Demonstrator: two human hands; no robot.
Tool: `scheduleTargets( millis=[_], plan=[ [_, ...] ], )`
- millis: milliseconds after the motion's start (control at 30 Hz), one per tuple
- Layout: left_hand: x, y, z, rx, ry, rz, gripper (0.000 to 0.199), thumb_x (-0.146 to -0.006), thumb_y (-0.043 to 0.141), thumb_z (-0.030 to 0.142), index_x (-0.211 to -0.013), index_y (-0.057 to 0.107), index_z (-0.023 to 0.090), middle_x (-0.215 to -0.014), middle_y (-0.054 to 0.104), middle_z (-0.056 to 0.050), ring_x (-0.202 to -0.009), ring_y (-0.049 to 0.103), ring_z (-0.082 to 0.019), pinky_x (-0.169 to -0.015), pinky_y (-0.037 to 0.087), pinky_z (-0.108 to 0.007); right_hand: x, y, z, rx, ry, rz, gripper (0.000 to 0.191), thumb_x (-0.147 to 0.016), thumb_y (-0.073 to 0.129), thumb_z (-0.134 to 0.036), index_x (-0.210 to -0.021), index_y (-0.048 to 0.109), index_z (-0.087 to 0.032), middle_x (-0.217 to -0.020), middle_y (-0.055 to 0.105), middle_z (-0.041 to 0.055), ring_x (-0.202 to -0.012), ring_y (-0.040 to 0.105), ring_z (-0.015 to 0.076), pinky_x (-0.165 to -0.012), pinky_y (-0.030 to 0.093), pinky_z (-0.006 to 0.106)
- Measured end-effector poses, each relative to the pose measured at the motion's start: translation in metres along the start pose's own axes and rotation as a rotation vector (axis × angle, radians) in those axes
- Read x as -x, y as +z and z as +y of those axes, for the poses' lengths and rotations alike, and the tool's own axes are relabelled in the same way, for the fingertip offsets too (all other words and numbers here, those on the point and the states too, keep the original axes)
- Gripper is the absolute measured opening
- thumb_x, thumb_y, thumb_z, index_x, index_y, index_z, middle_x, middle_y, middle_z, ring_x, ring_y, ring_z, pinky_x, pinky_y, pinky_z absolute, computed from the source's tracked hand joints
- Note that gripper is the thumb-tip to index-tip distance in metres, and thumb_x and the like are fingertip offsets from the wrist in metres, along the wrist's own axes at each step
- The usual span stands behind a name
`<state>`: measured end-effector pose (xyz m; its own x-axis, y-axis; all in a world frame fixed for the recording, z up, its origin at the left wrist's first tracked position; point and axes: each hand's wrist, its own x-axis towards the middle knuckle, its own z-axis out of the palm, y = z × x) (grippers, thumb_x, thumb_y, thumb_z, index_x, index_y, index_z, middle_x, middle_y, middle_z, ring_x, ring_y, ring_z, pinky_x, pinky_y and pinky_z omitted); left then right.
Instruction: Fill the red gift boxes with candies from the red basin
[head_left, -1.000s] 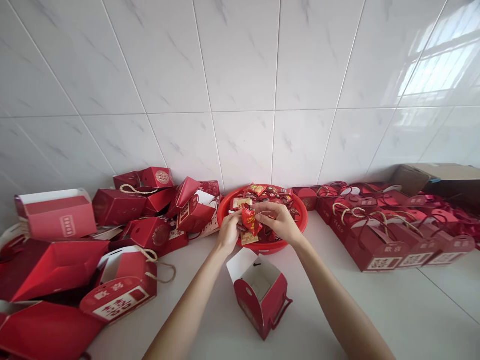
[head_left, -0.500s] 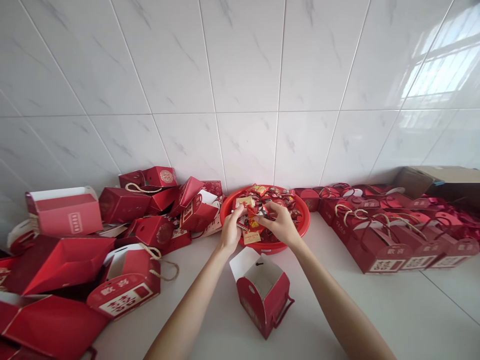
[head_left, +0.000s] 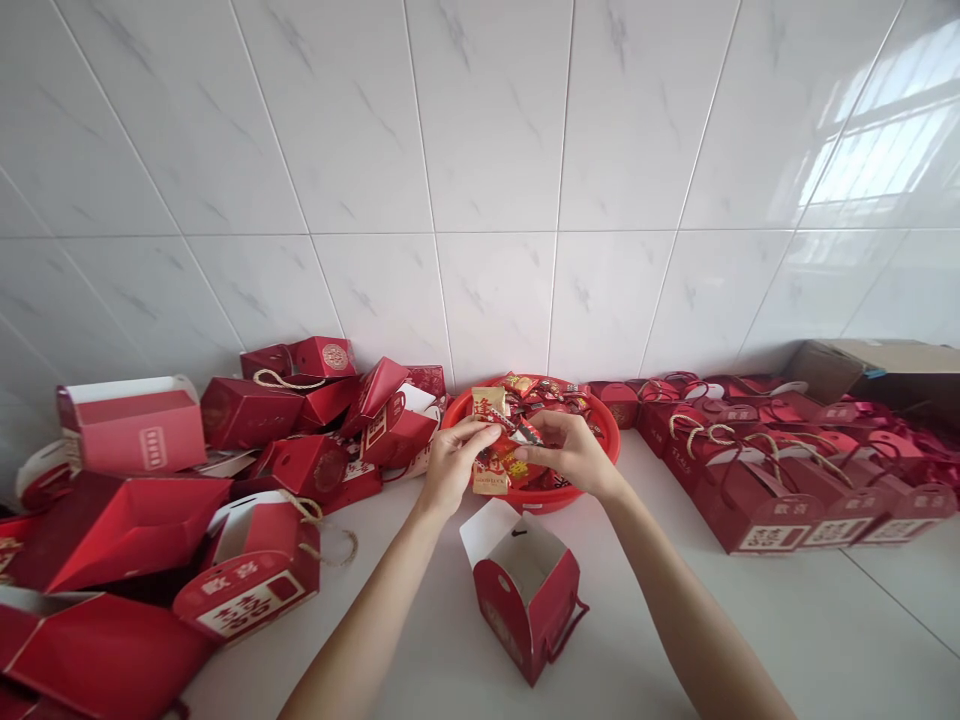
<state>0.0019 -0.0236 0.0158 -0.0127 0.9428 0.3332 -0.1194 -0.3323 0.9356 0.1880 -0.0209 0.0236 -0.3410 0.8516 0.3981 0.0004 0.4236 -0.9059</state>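
Over a round red plastic basin [head_left: 611,430] full of wrapped candies, my two hands are close together. My left hand [head_left: 456,462] is closed, thumb and fingers pinched on a wrapped candy whose details are partly covered. On the right, my right hand [head_left: 571,452] pinches a small wrapped candy [head_left: 528,432] with a red, dark and white wrapper. Gold packets [head_left: 490,484] show below and above my left fingertips; whether they are held or lie in the basin I cannot tell. An opened red gift box [head_left: 510,600] stands between my forearms, its white flap up.
Red gift boxes [head_left: 124,525] lie piled loosely at the left, several open. Closed boxes with rope handles [head_left: 769,500] stand in rows at the right. Behind them is a cardboard box [head_left: 847,365]. A tiled wall [head_left: 495,290] rises behind the white tabletop [head_left: 622,640].
My hands have moved slightly apart above the basin. The right hand has shifted a little right, and the candy at its fingertips shows more clearly. The open box stays in place.
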Motion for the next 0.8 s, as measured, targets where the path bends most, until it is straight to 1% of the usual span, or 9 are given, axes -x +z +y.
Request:
scheduleTargets(
  millis=[67,167,267,367,433,500,600,700,800],
  plan=[
    [0.002,0.005,0.004,0.135,-0.031,0.051,0.021,-0.068,0.084,0.041,-0.072,0.08,0.021,-0.078,0.074,-0.004,-0.083,0.068,-0.024,-0.082,0.052,-0.036,0.0,0.002,-0.002,-0.106,0.011,-0.017,0.032,-0.069,0.086,-0.042,-0.078,0.066,-0.019,-0.078,0.065,0.0001,-0.071,0.059,0.0156,-0.066,0.048,0.029],
    [0.005,0.01,0.013,0.282,-0.093,0.115,0.027,-0.062,0.087,0.042,-0.073,0.079,0.019,-0.075,0.074,-0.004,-0.082,0.07,-0.025,-0.082,0.053,-0.037,0.001,0.006,-0.006,-0.248,0.042,-0.082,0.037,-0.066,0.088,-0.043,-0.087,0.068,-0.02,-0.083,0.067,0.0003,-0.076,0.062,0.0169,-0.07,0.052,0.03],
    [0.007,0.01,0.019,0.266,-0.087,0.12,0.031,-0.061,0.089,0.044,-0.074,0.079,0.018,-0.075,0.075,-0.004,-0.083,0.07,-0.025,-0.081,0.053,-0.036,0.002,0.01,-0.01,-0.285,0.056,-0.1,0.04,-0.067,0.088,-0.044,-0.092,0.068,-0.021,-0.088,0.068,0.0004,-0.08,0.064,0.0179,-0.073,0.052,0.03],
    [0.009,0.007,0.02,0.17,-0.051,0.057,0.031,-0.065,0.087,0.047,-0.077,0.079,0.019,-0.075,0.074,-0.003,-0.082,0.068,-0.023,-0.076,0.052,-0.033,0.004,0.01,-0.015,-0.235,0.041,-0.039,0.033,-0.076,0.081,-0.05,-0.086,0.066,-0.021,-0.079,0.065,-0.0005,-0.073,0.06,0.0153,-0.069,0.05,0.028],
    [0.009,0.007,0.018,0.129,-0.038,0.027,0.031,-0.067,0.086,0.048,-0.073,0.079,0.019,-0.073,0.072,-0.002,-0.077,0.066,-0.022,-0.072,0.051,-0.031,0.006,0.01,-0.017,-0.234,0.068,0.018,0.035,-0.08,0.076,-0.055,-0.079,0.065,-0.021,-0.074,0.063,-0.0006,-0.067,0.057,0.0142,-0.066,0.048,0.027],
    [0.01,0.008,0.016,0.106,-0.018,0.017,0.031,-0.068,0.085,0.049,-0.072,0.078,0.019,-0.073,0.071,-0.002,-0.076,0.065,-0.021,-0.07,0.051,-0.031,0.006,0.011,-0.019,-0.298,0.13,0.071,0.039,-0.077,0.078,-0.057,-0.073,0.063,-0.021,-0.07,0.062,-0.0003,-0.064,0.055,0.0145,-0.063,0.048,0.027],
    [0.011,0.011,0.016,0.104,-0.013,0.017,0.032,-0.069,0.084,0.05,-0.077,0.08,0.02,-0.079,0.073,-0.004,-0.081,0.066,-0.023,-0.075,0.052,-0.033,0.006,0.013,-0.02,-0.448,0.219,0.117,0.044,-0.067,0.085,-0.055,-0.066,0.057,-0.021,-0.067,0.062,-0.0002,-0.061,0.056,0.0149,-0.06,0.048,0.028],
    [0.011,0.012,0.017,0.132,-0.049,0.027,0.035,-0.066,0.086,0.051,-0.08,0.082,0.02,-0.083,0.076,-0.006,-0.087,0.069,-0.026,-0.08,0.053,-0.036,0.005,0.015,-0.02,-0.51,0.245,0.134,0.042,-0.064,0.087,-0.051,-0.069,0.058,-0.021,-0.068,0.064,-0.0003,-0.061,0.057,0.0147,-0.06,0.049,0.027],
    [0.011,0.009,0.017,0.153,-0.082,0.018,0.037,-0.062,0.089,0.048,-0.085,0.083,0.021,-0.09,0.079,-0.008,-0.094,0.071,-0.029,-0.086,0.054,-0.038,0.005,0.013,-0.021,-0.481,0.196,0.169,0.037,-0.067,0.085,-0.049,-0.076,0.062,-0.022,-0.075,0.067,0.0001,-0.066,0.061,0.0155,-0.065,0.051,0.028]
  ],
)
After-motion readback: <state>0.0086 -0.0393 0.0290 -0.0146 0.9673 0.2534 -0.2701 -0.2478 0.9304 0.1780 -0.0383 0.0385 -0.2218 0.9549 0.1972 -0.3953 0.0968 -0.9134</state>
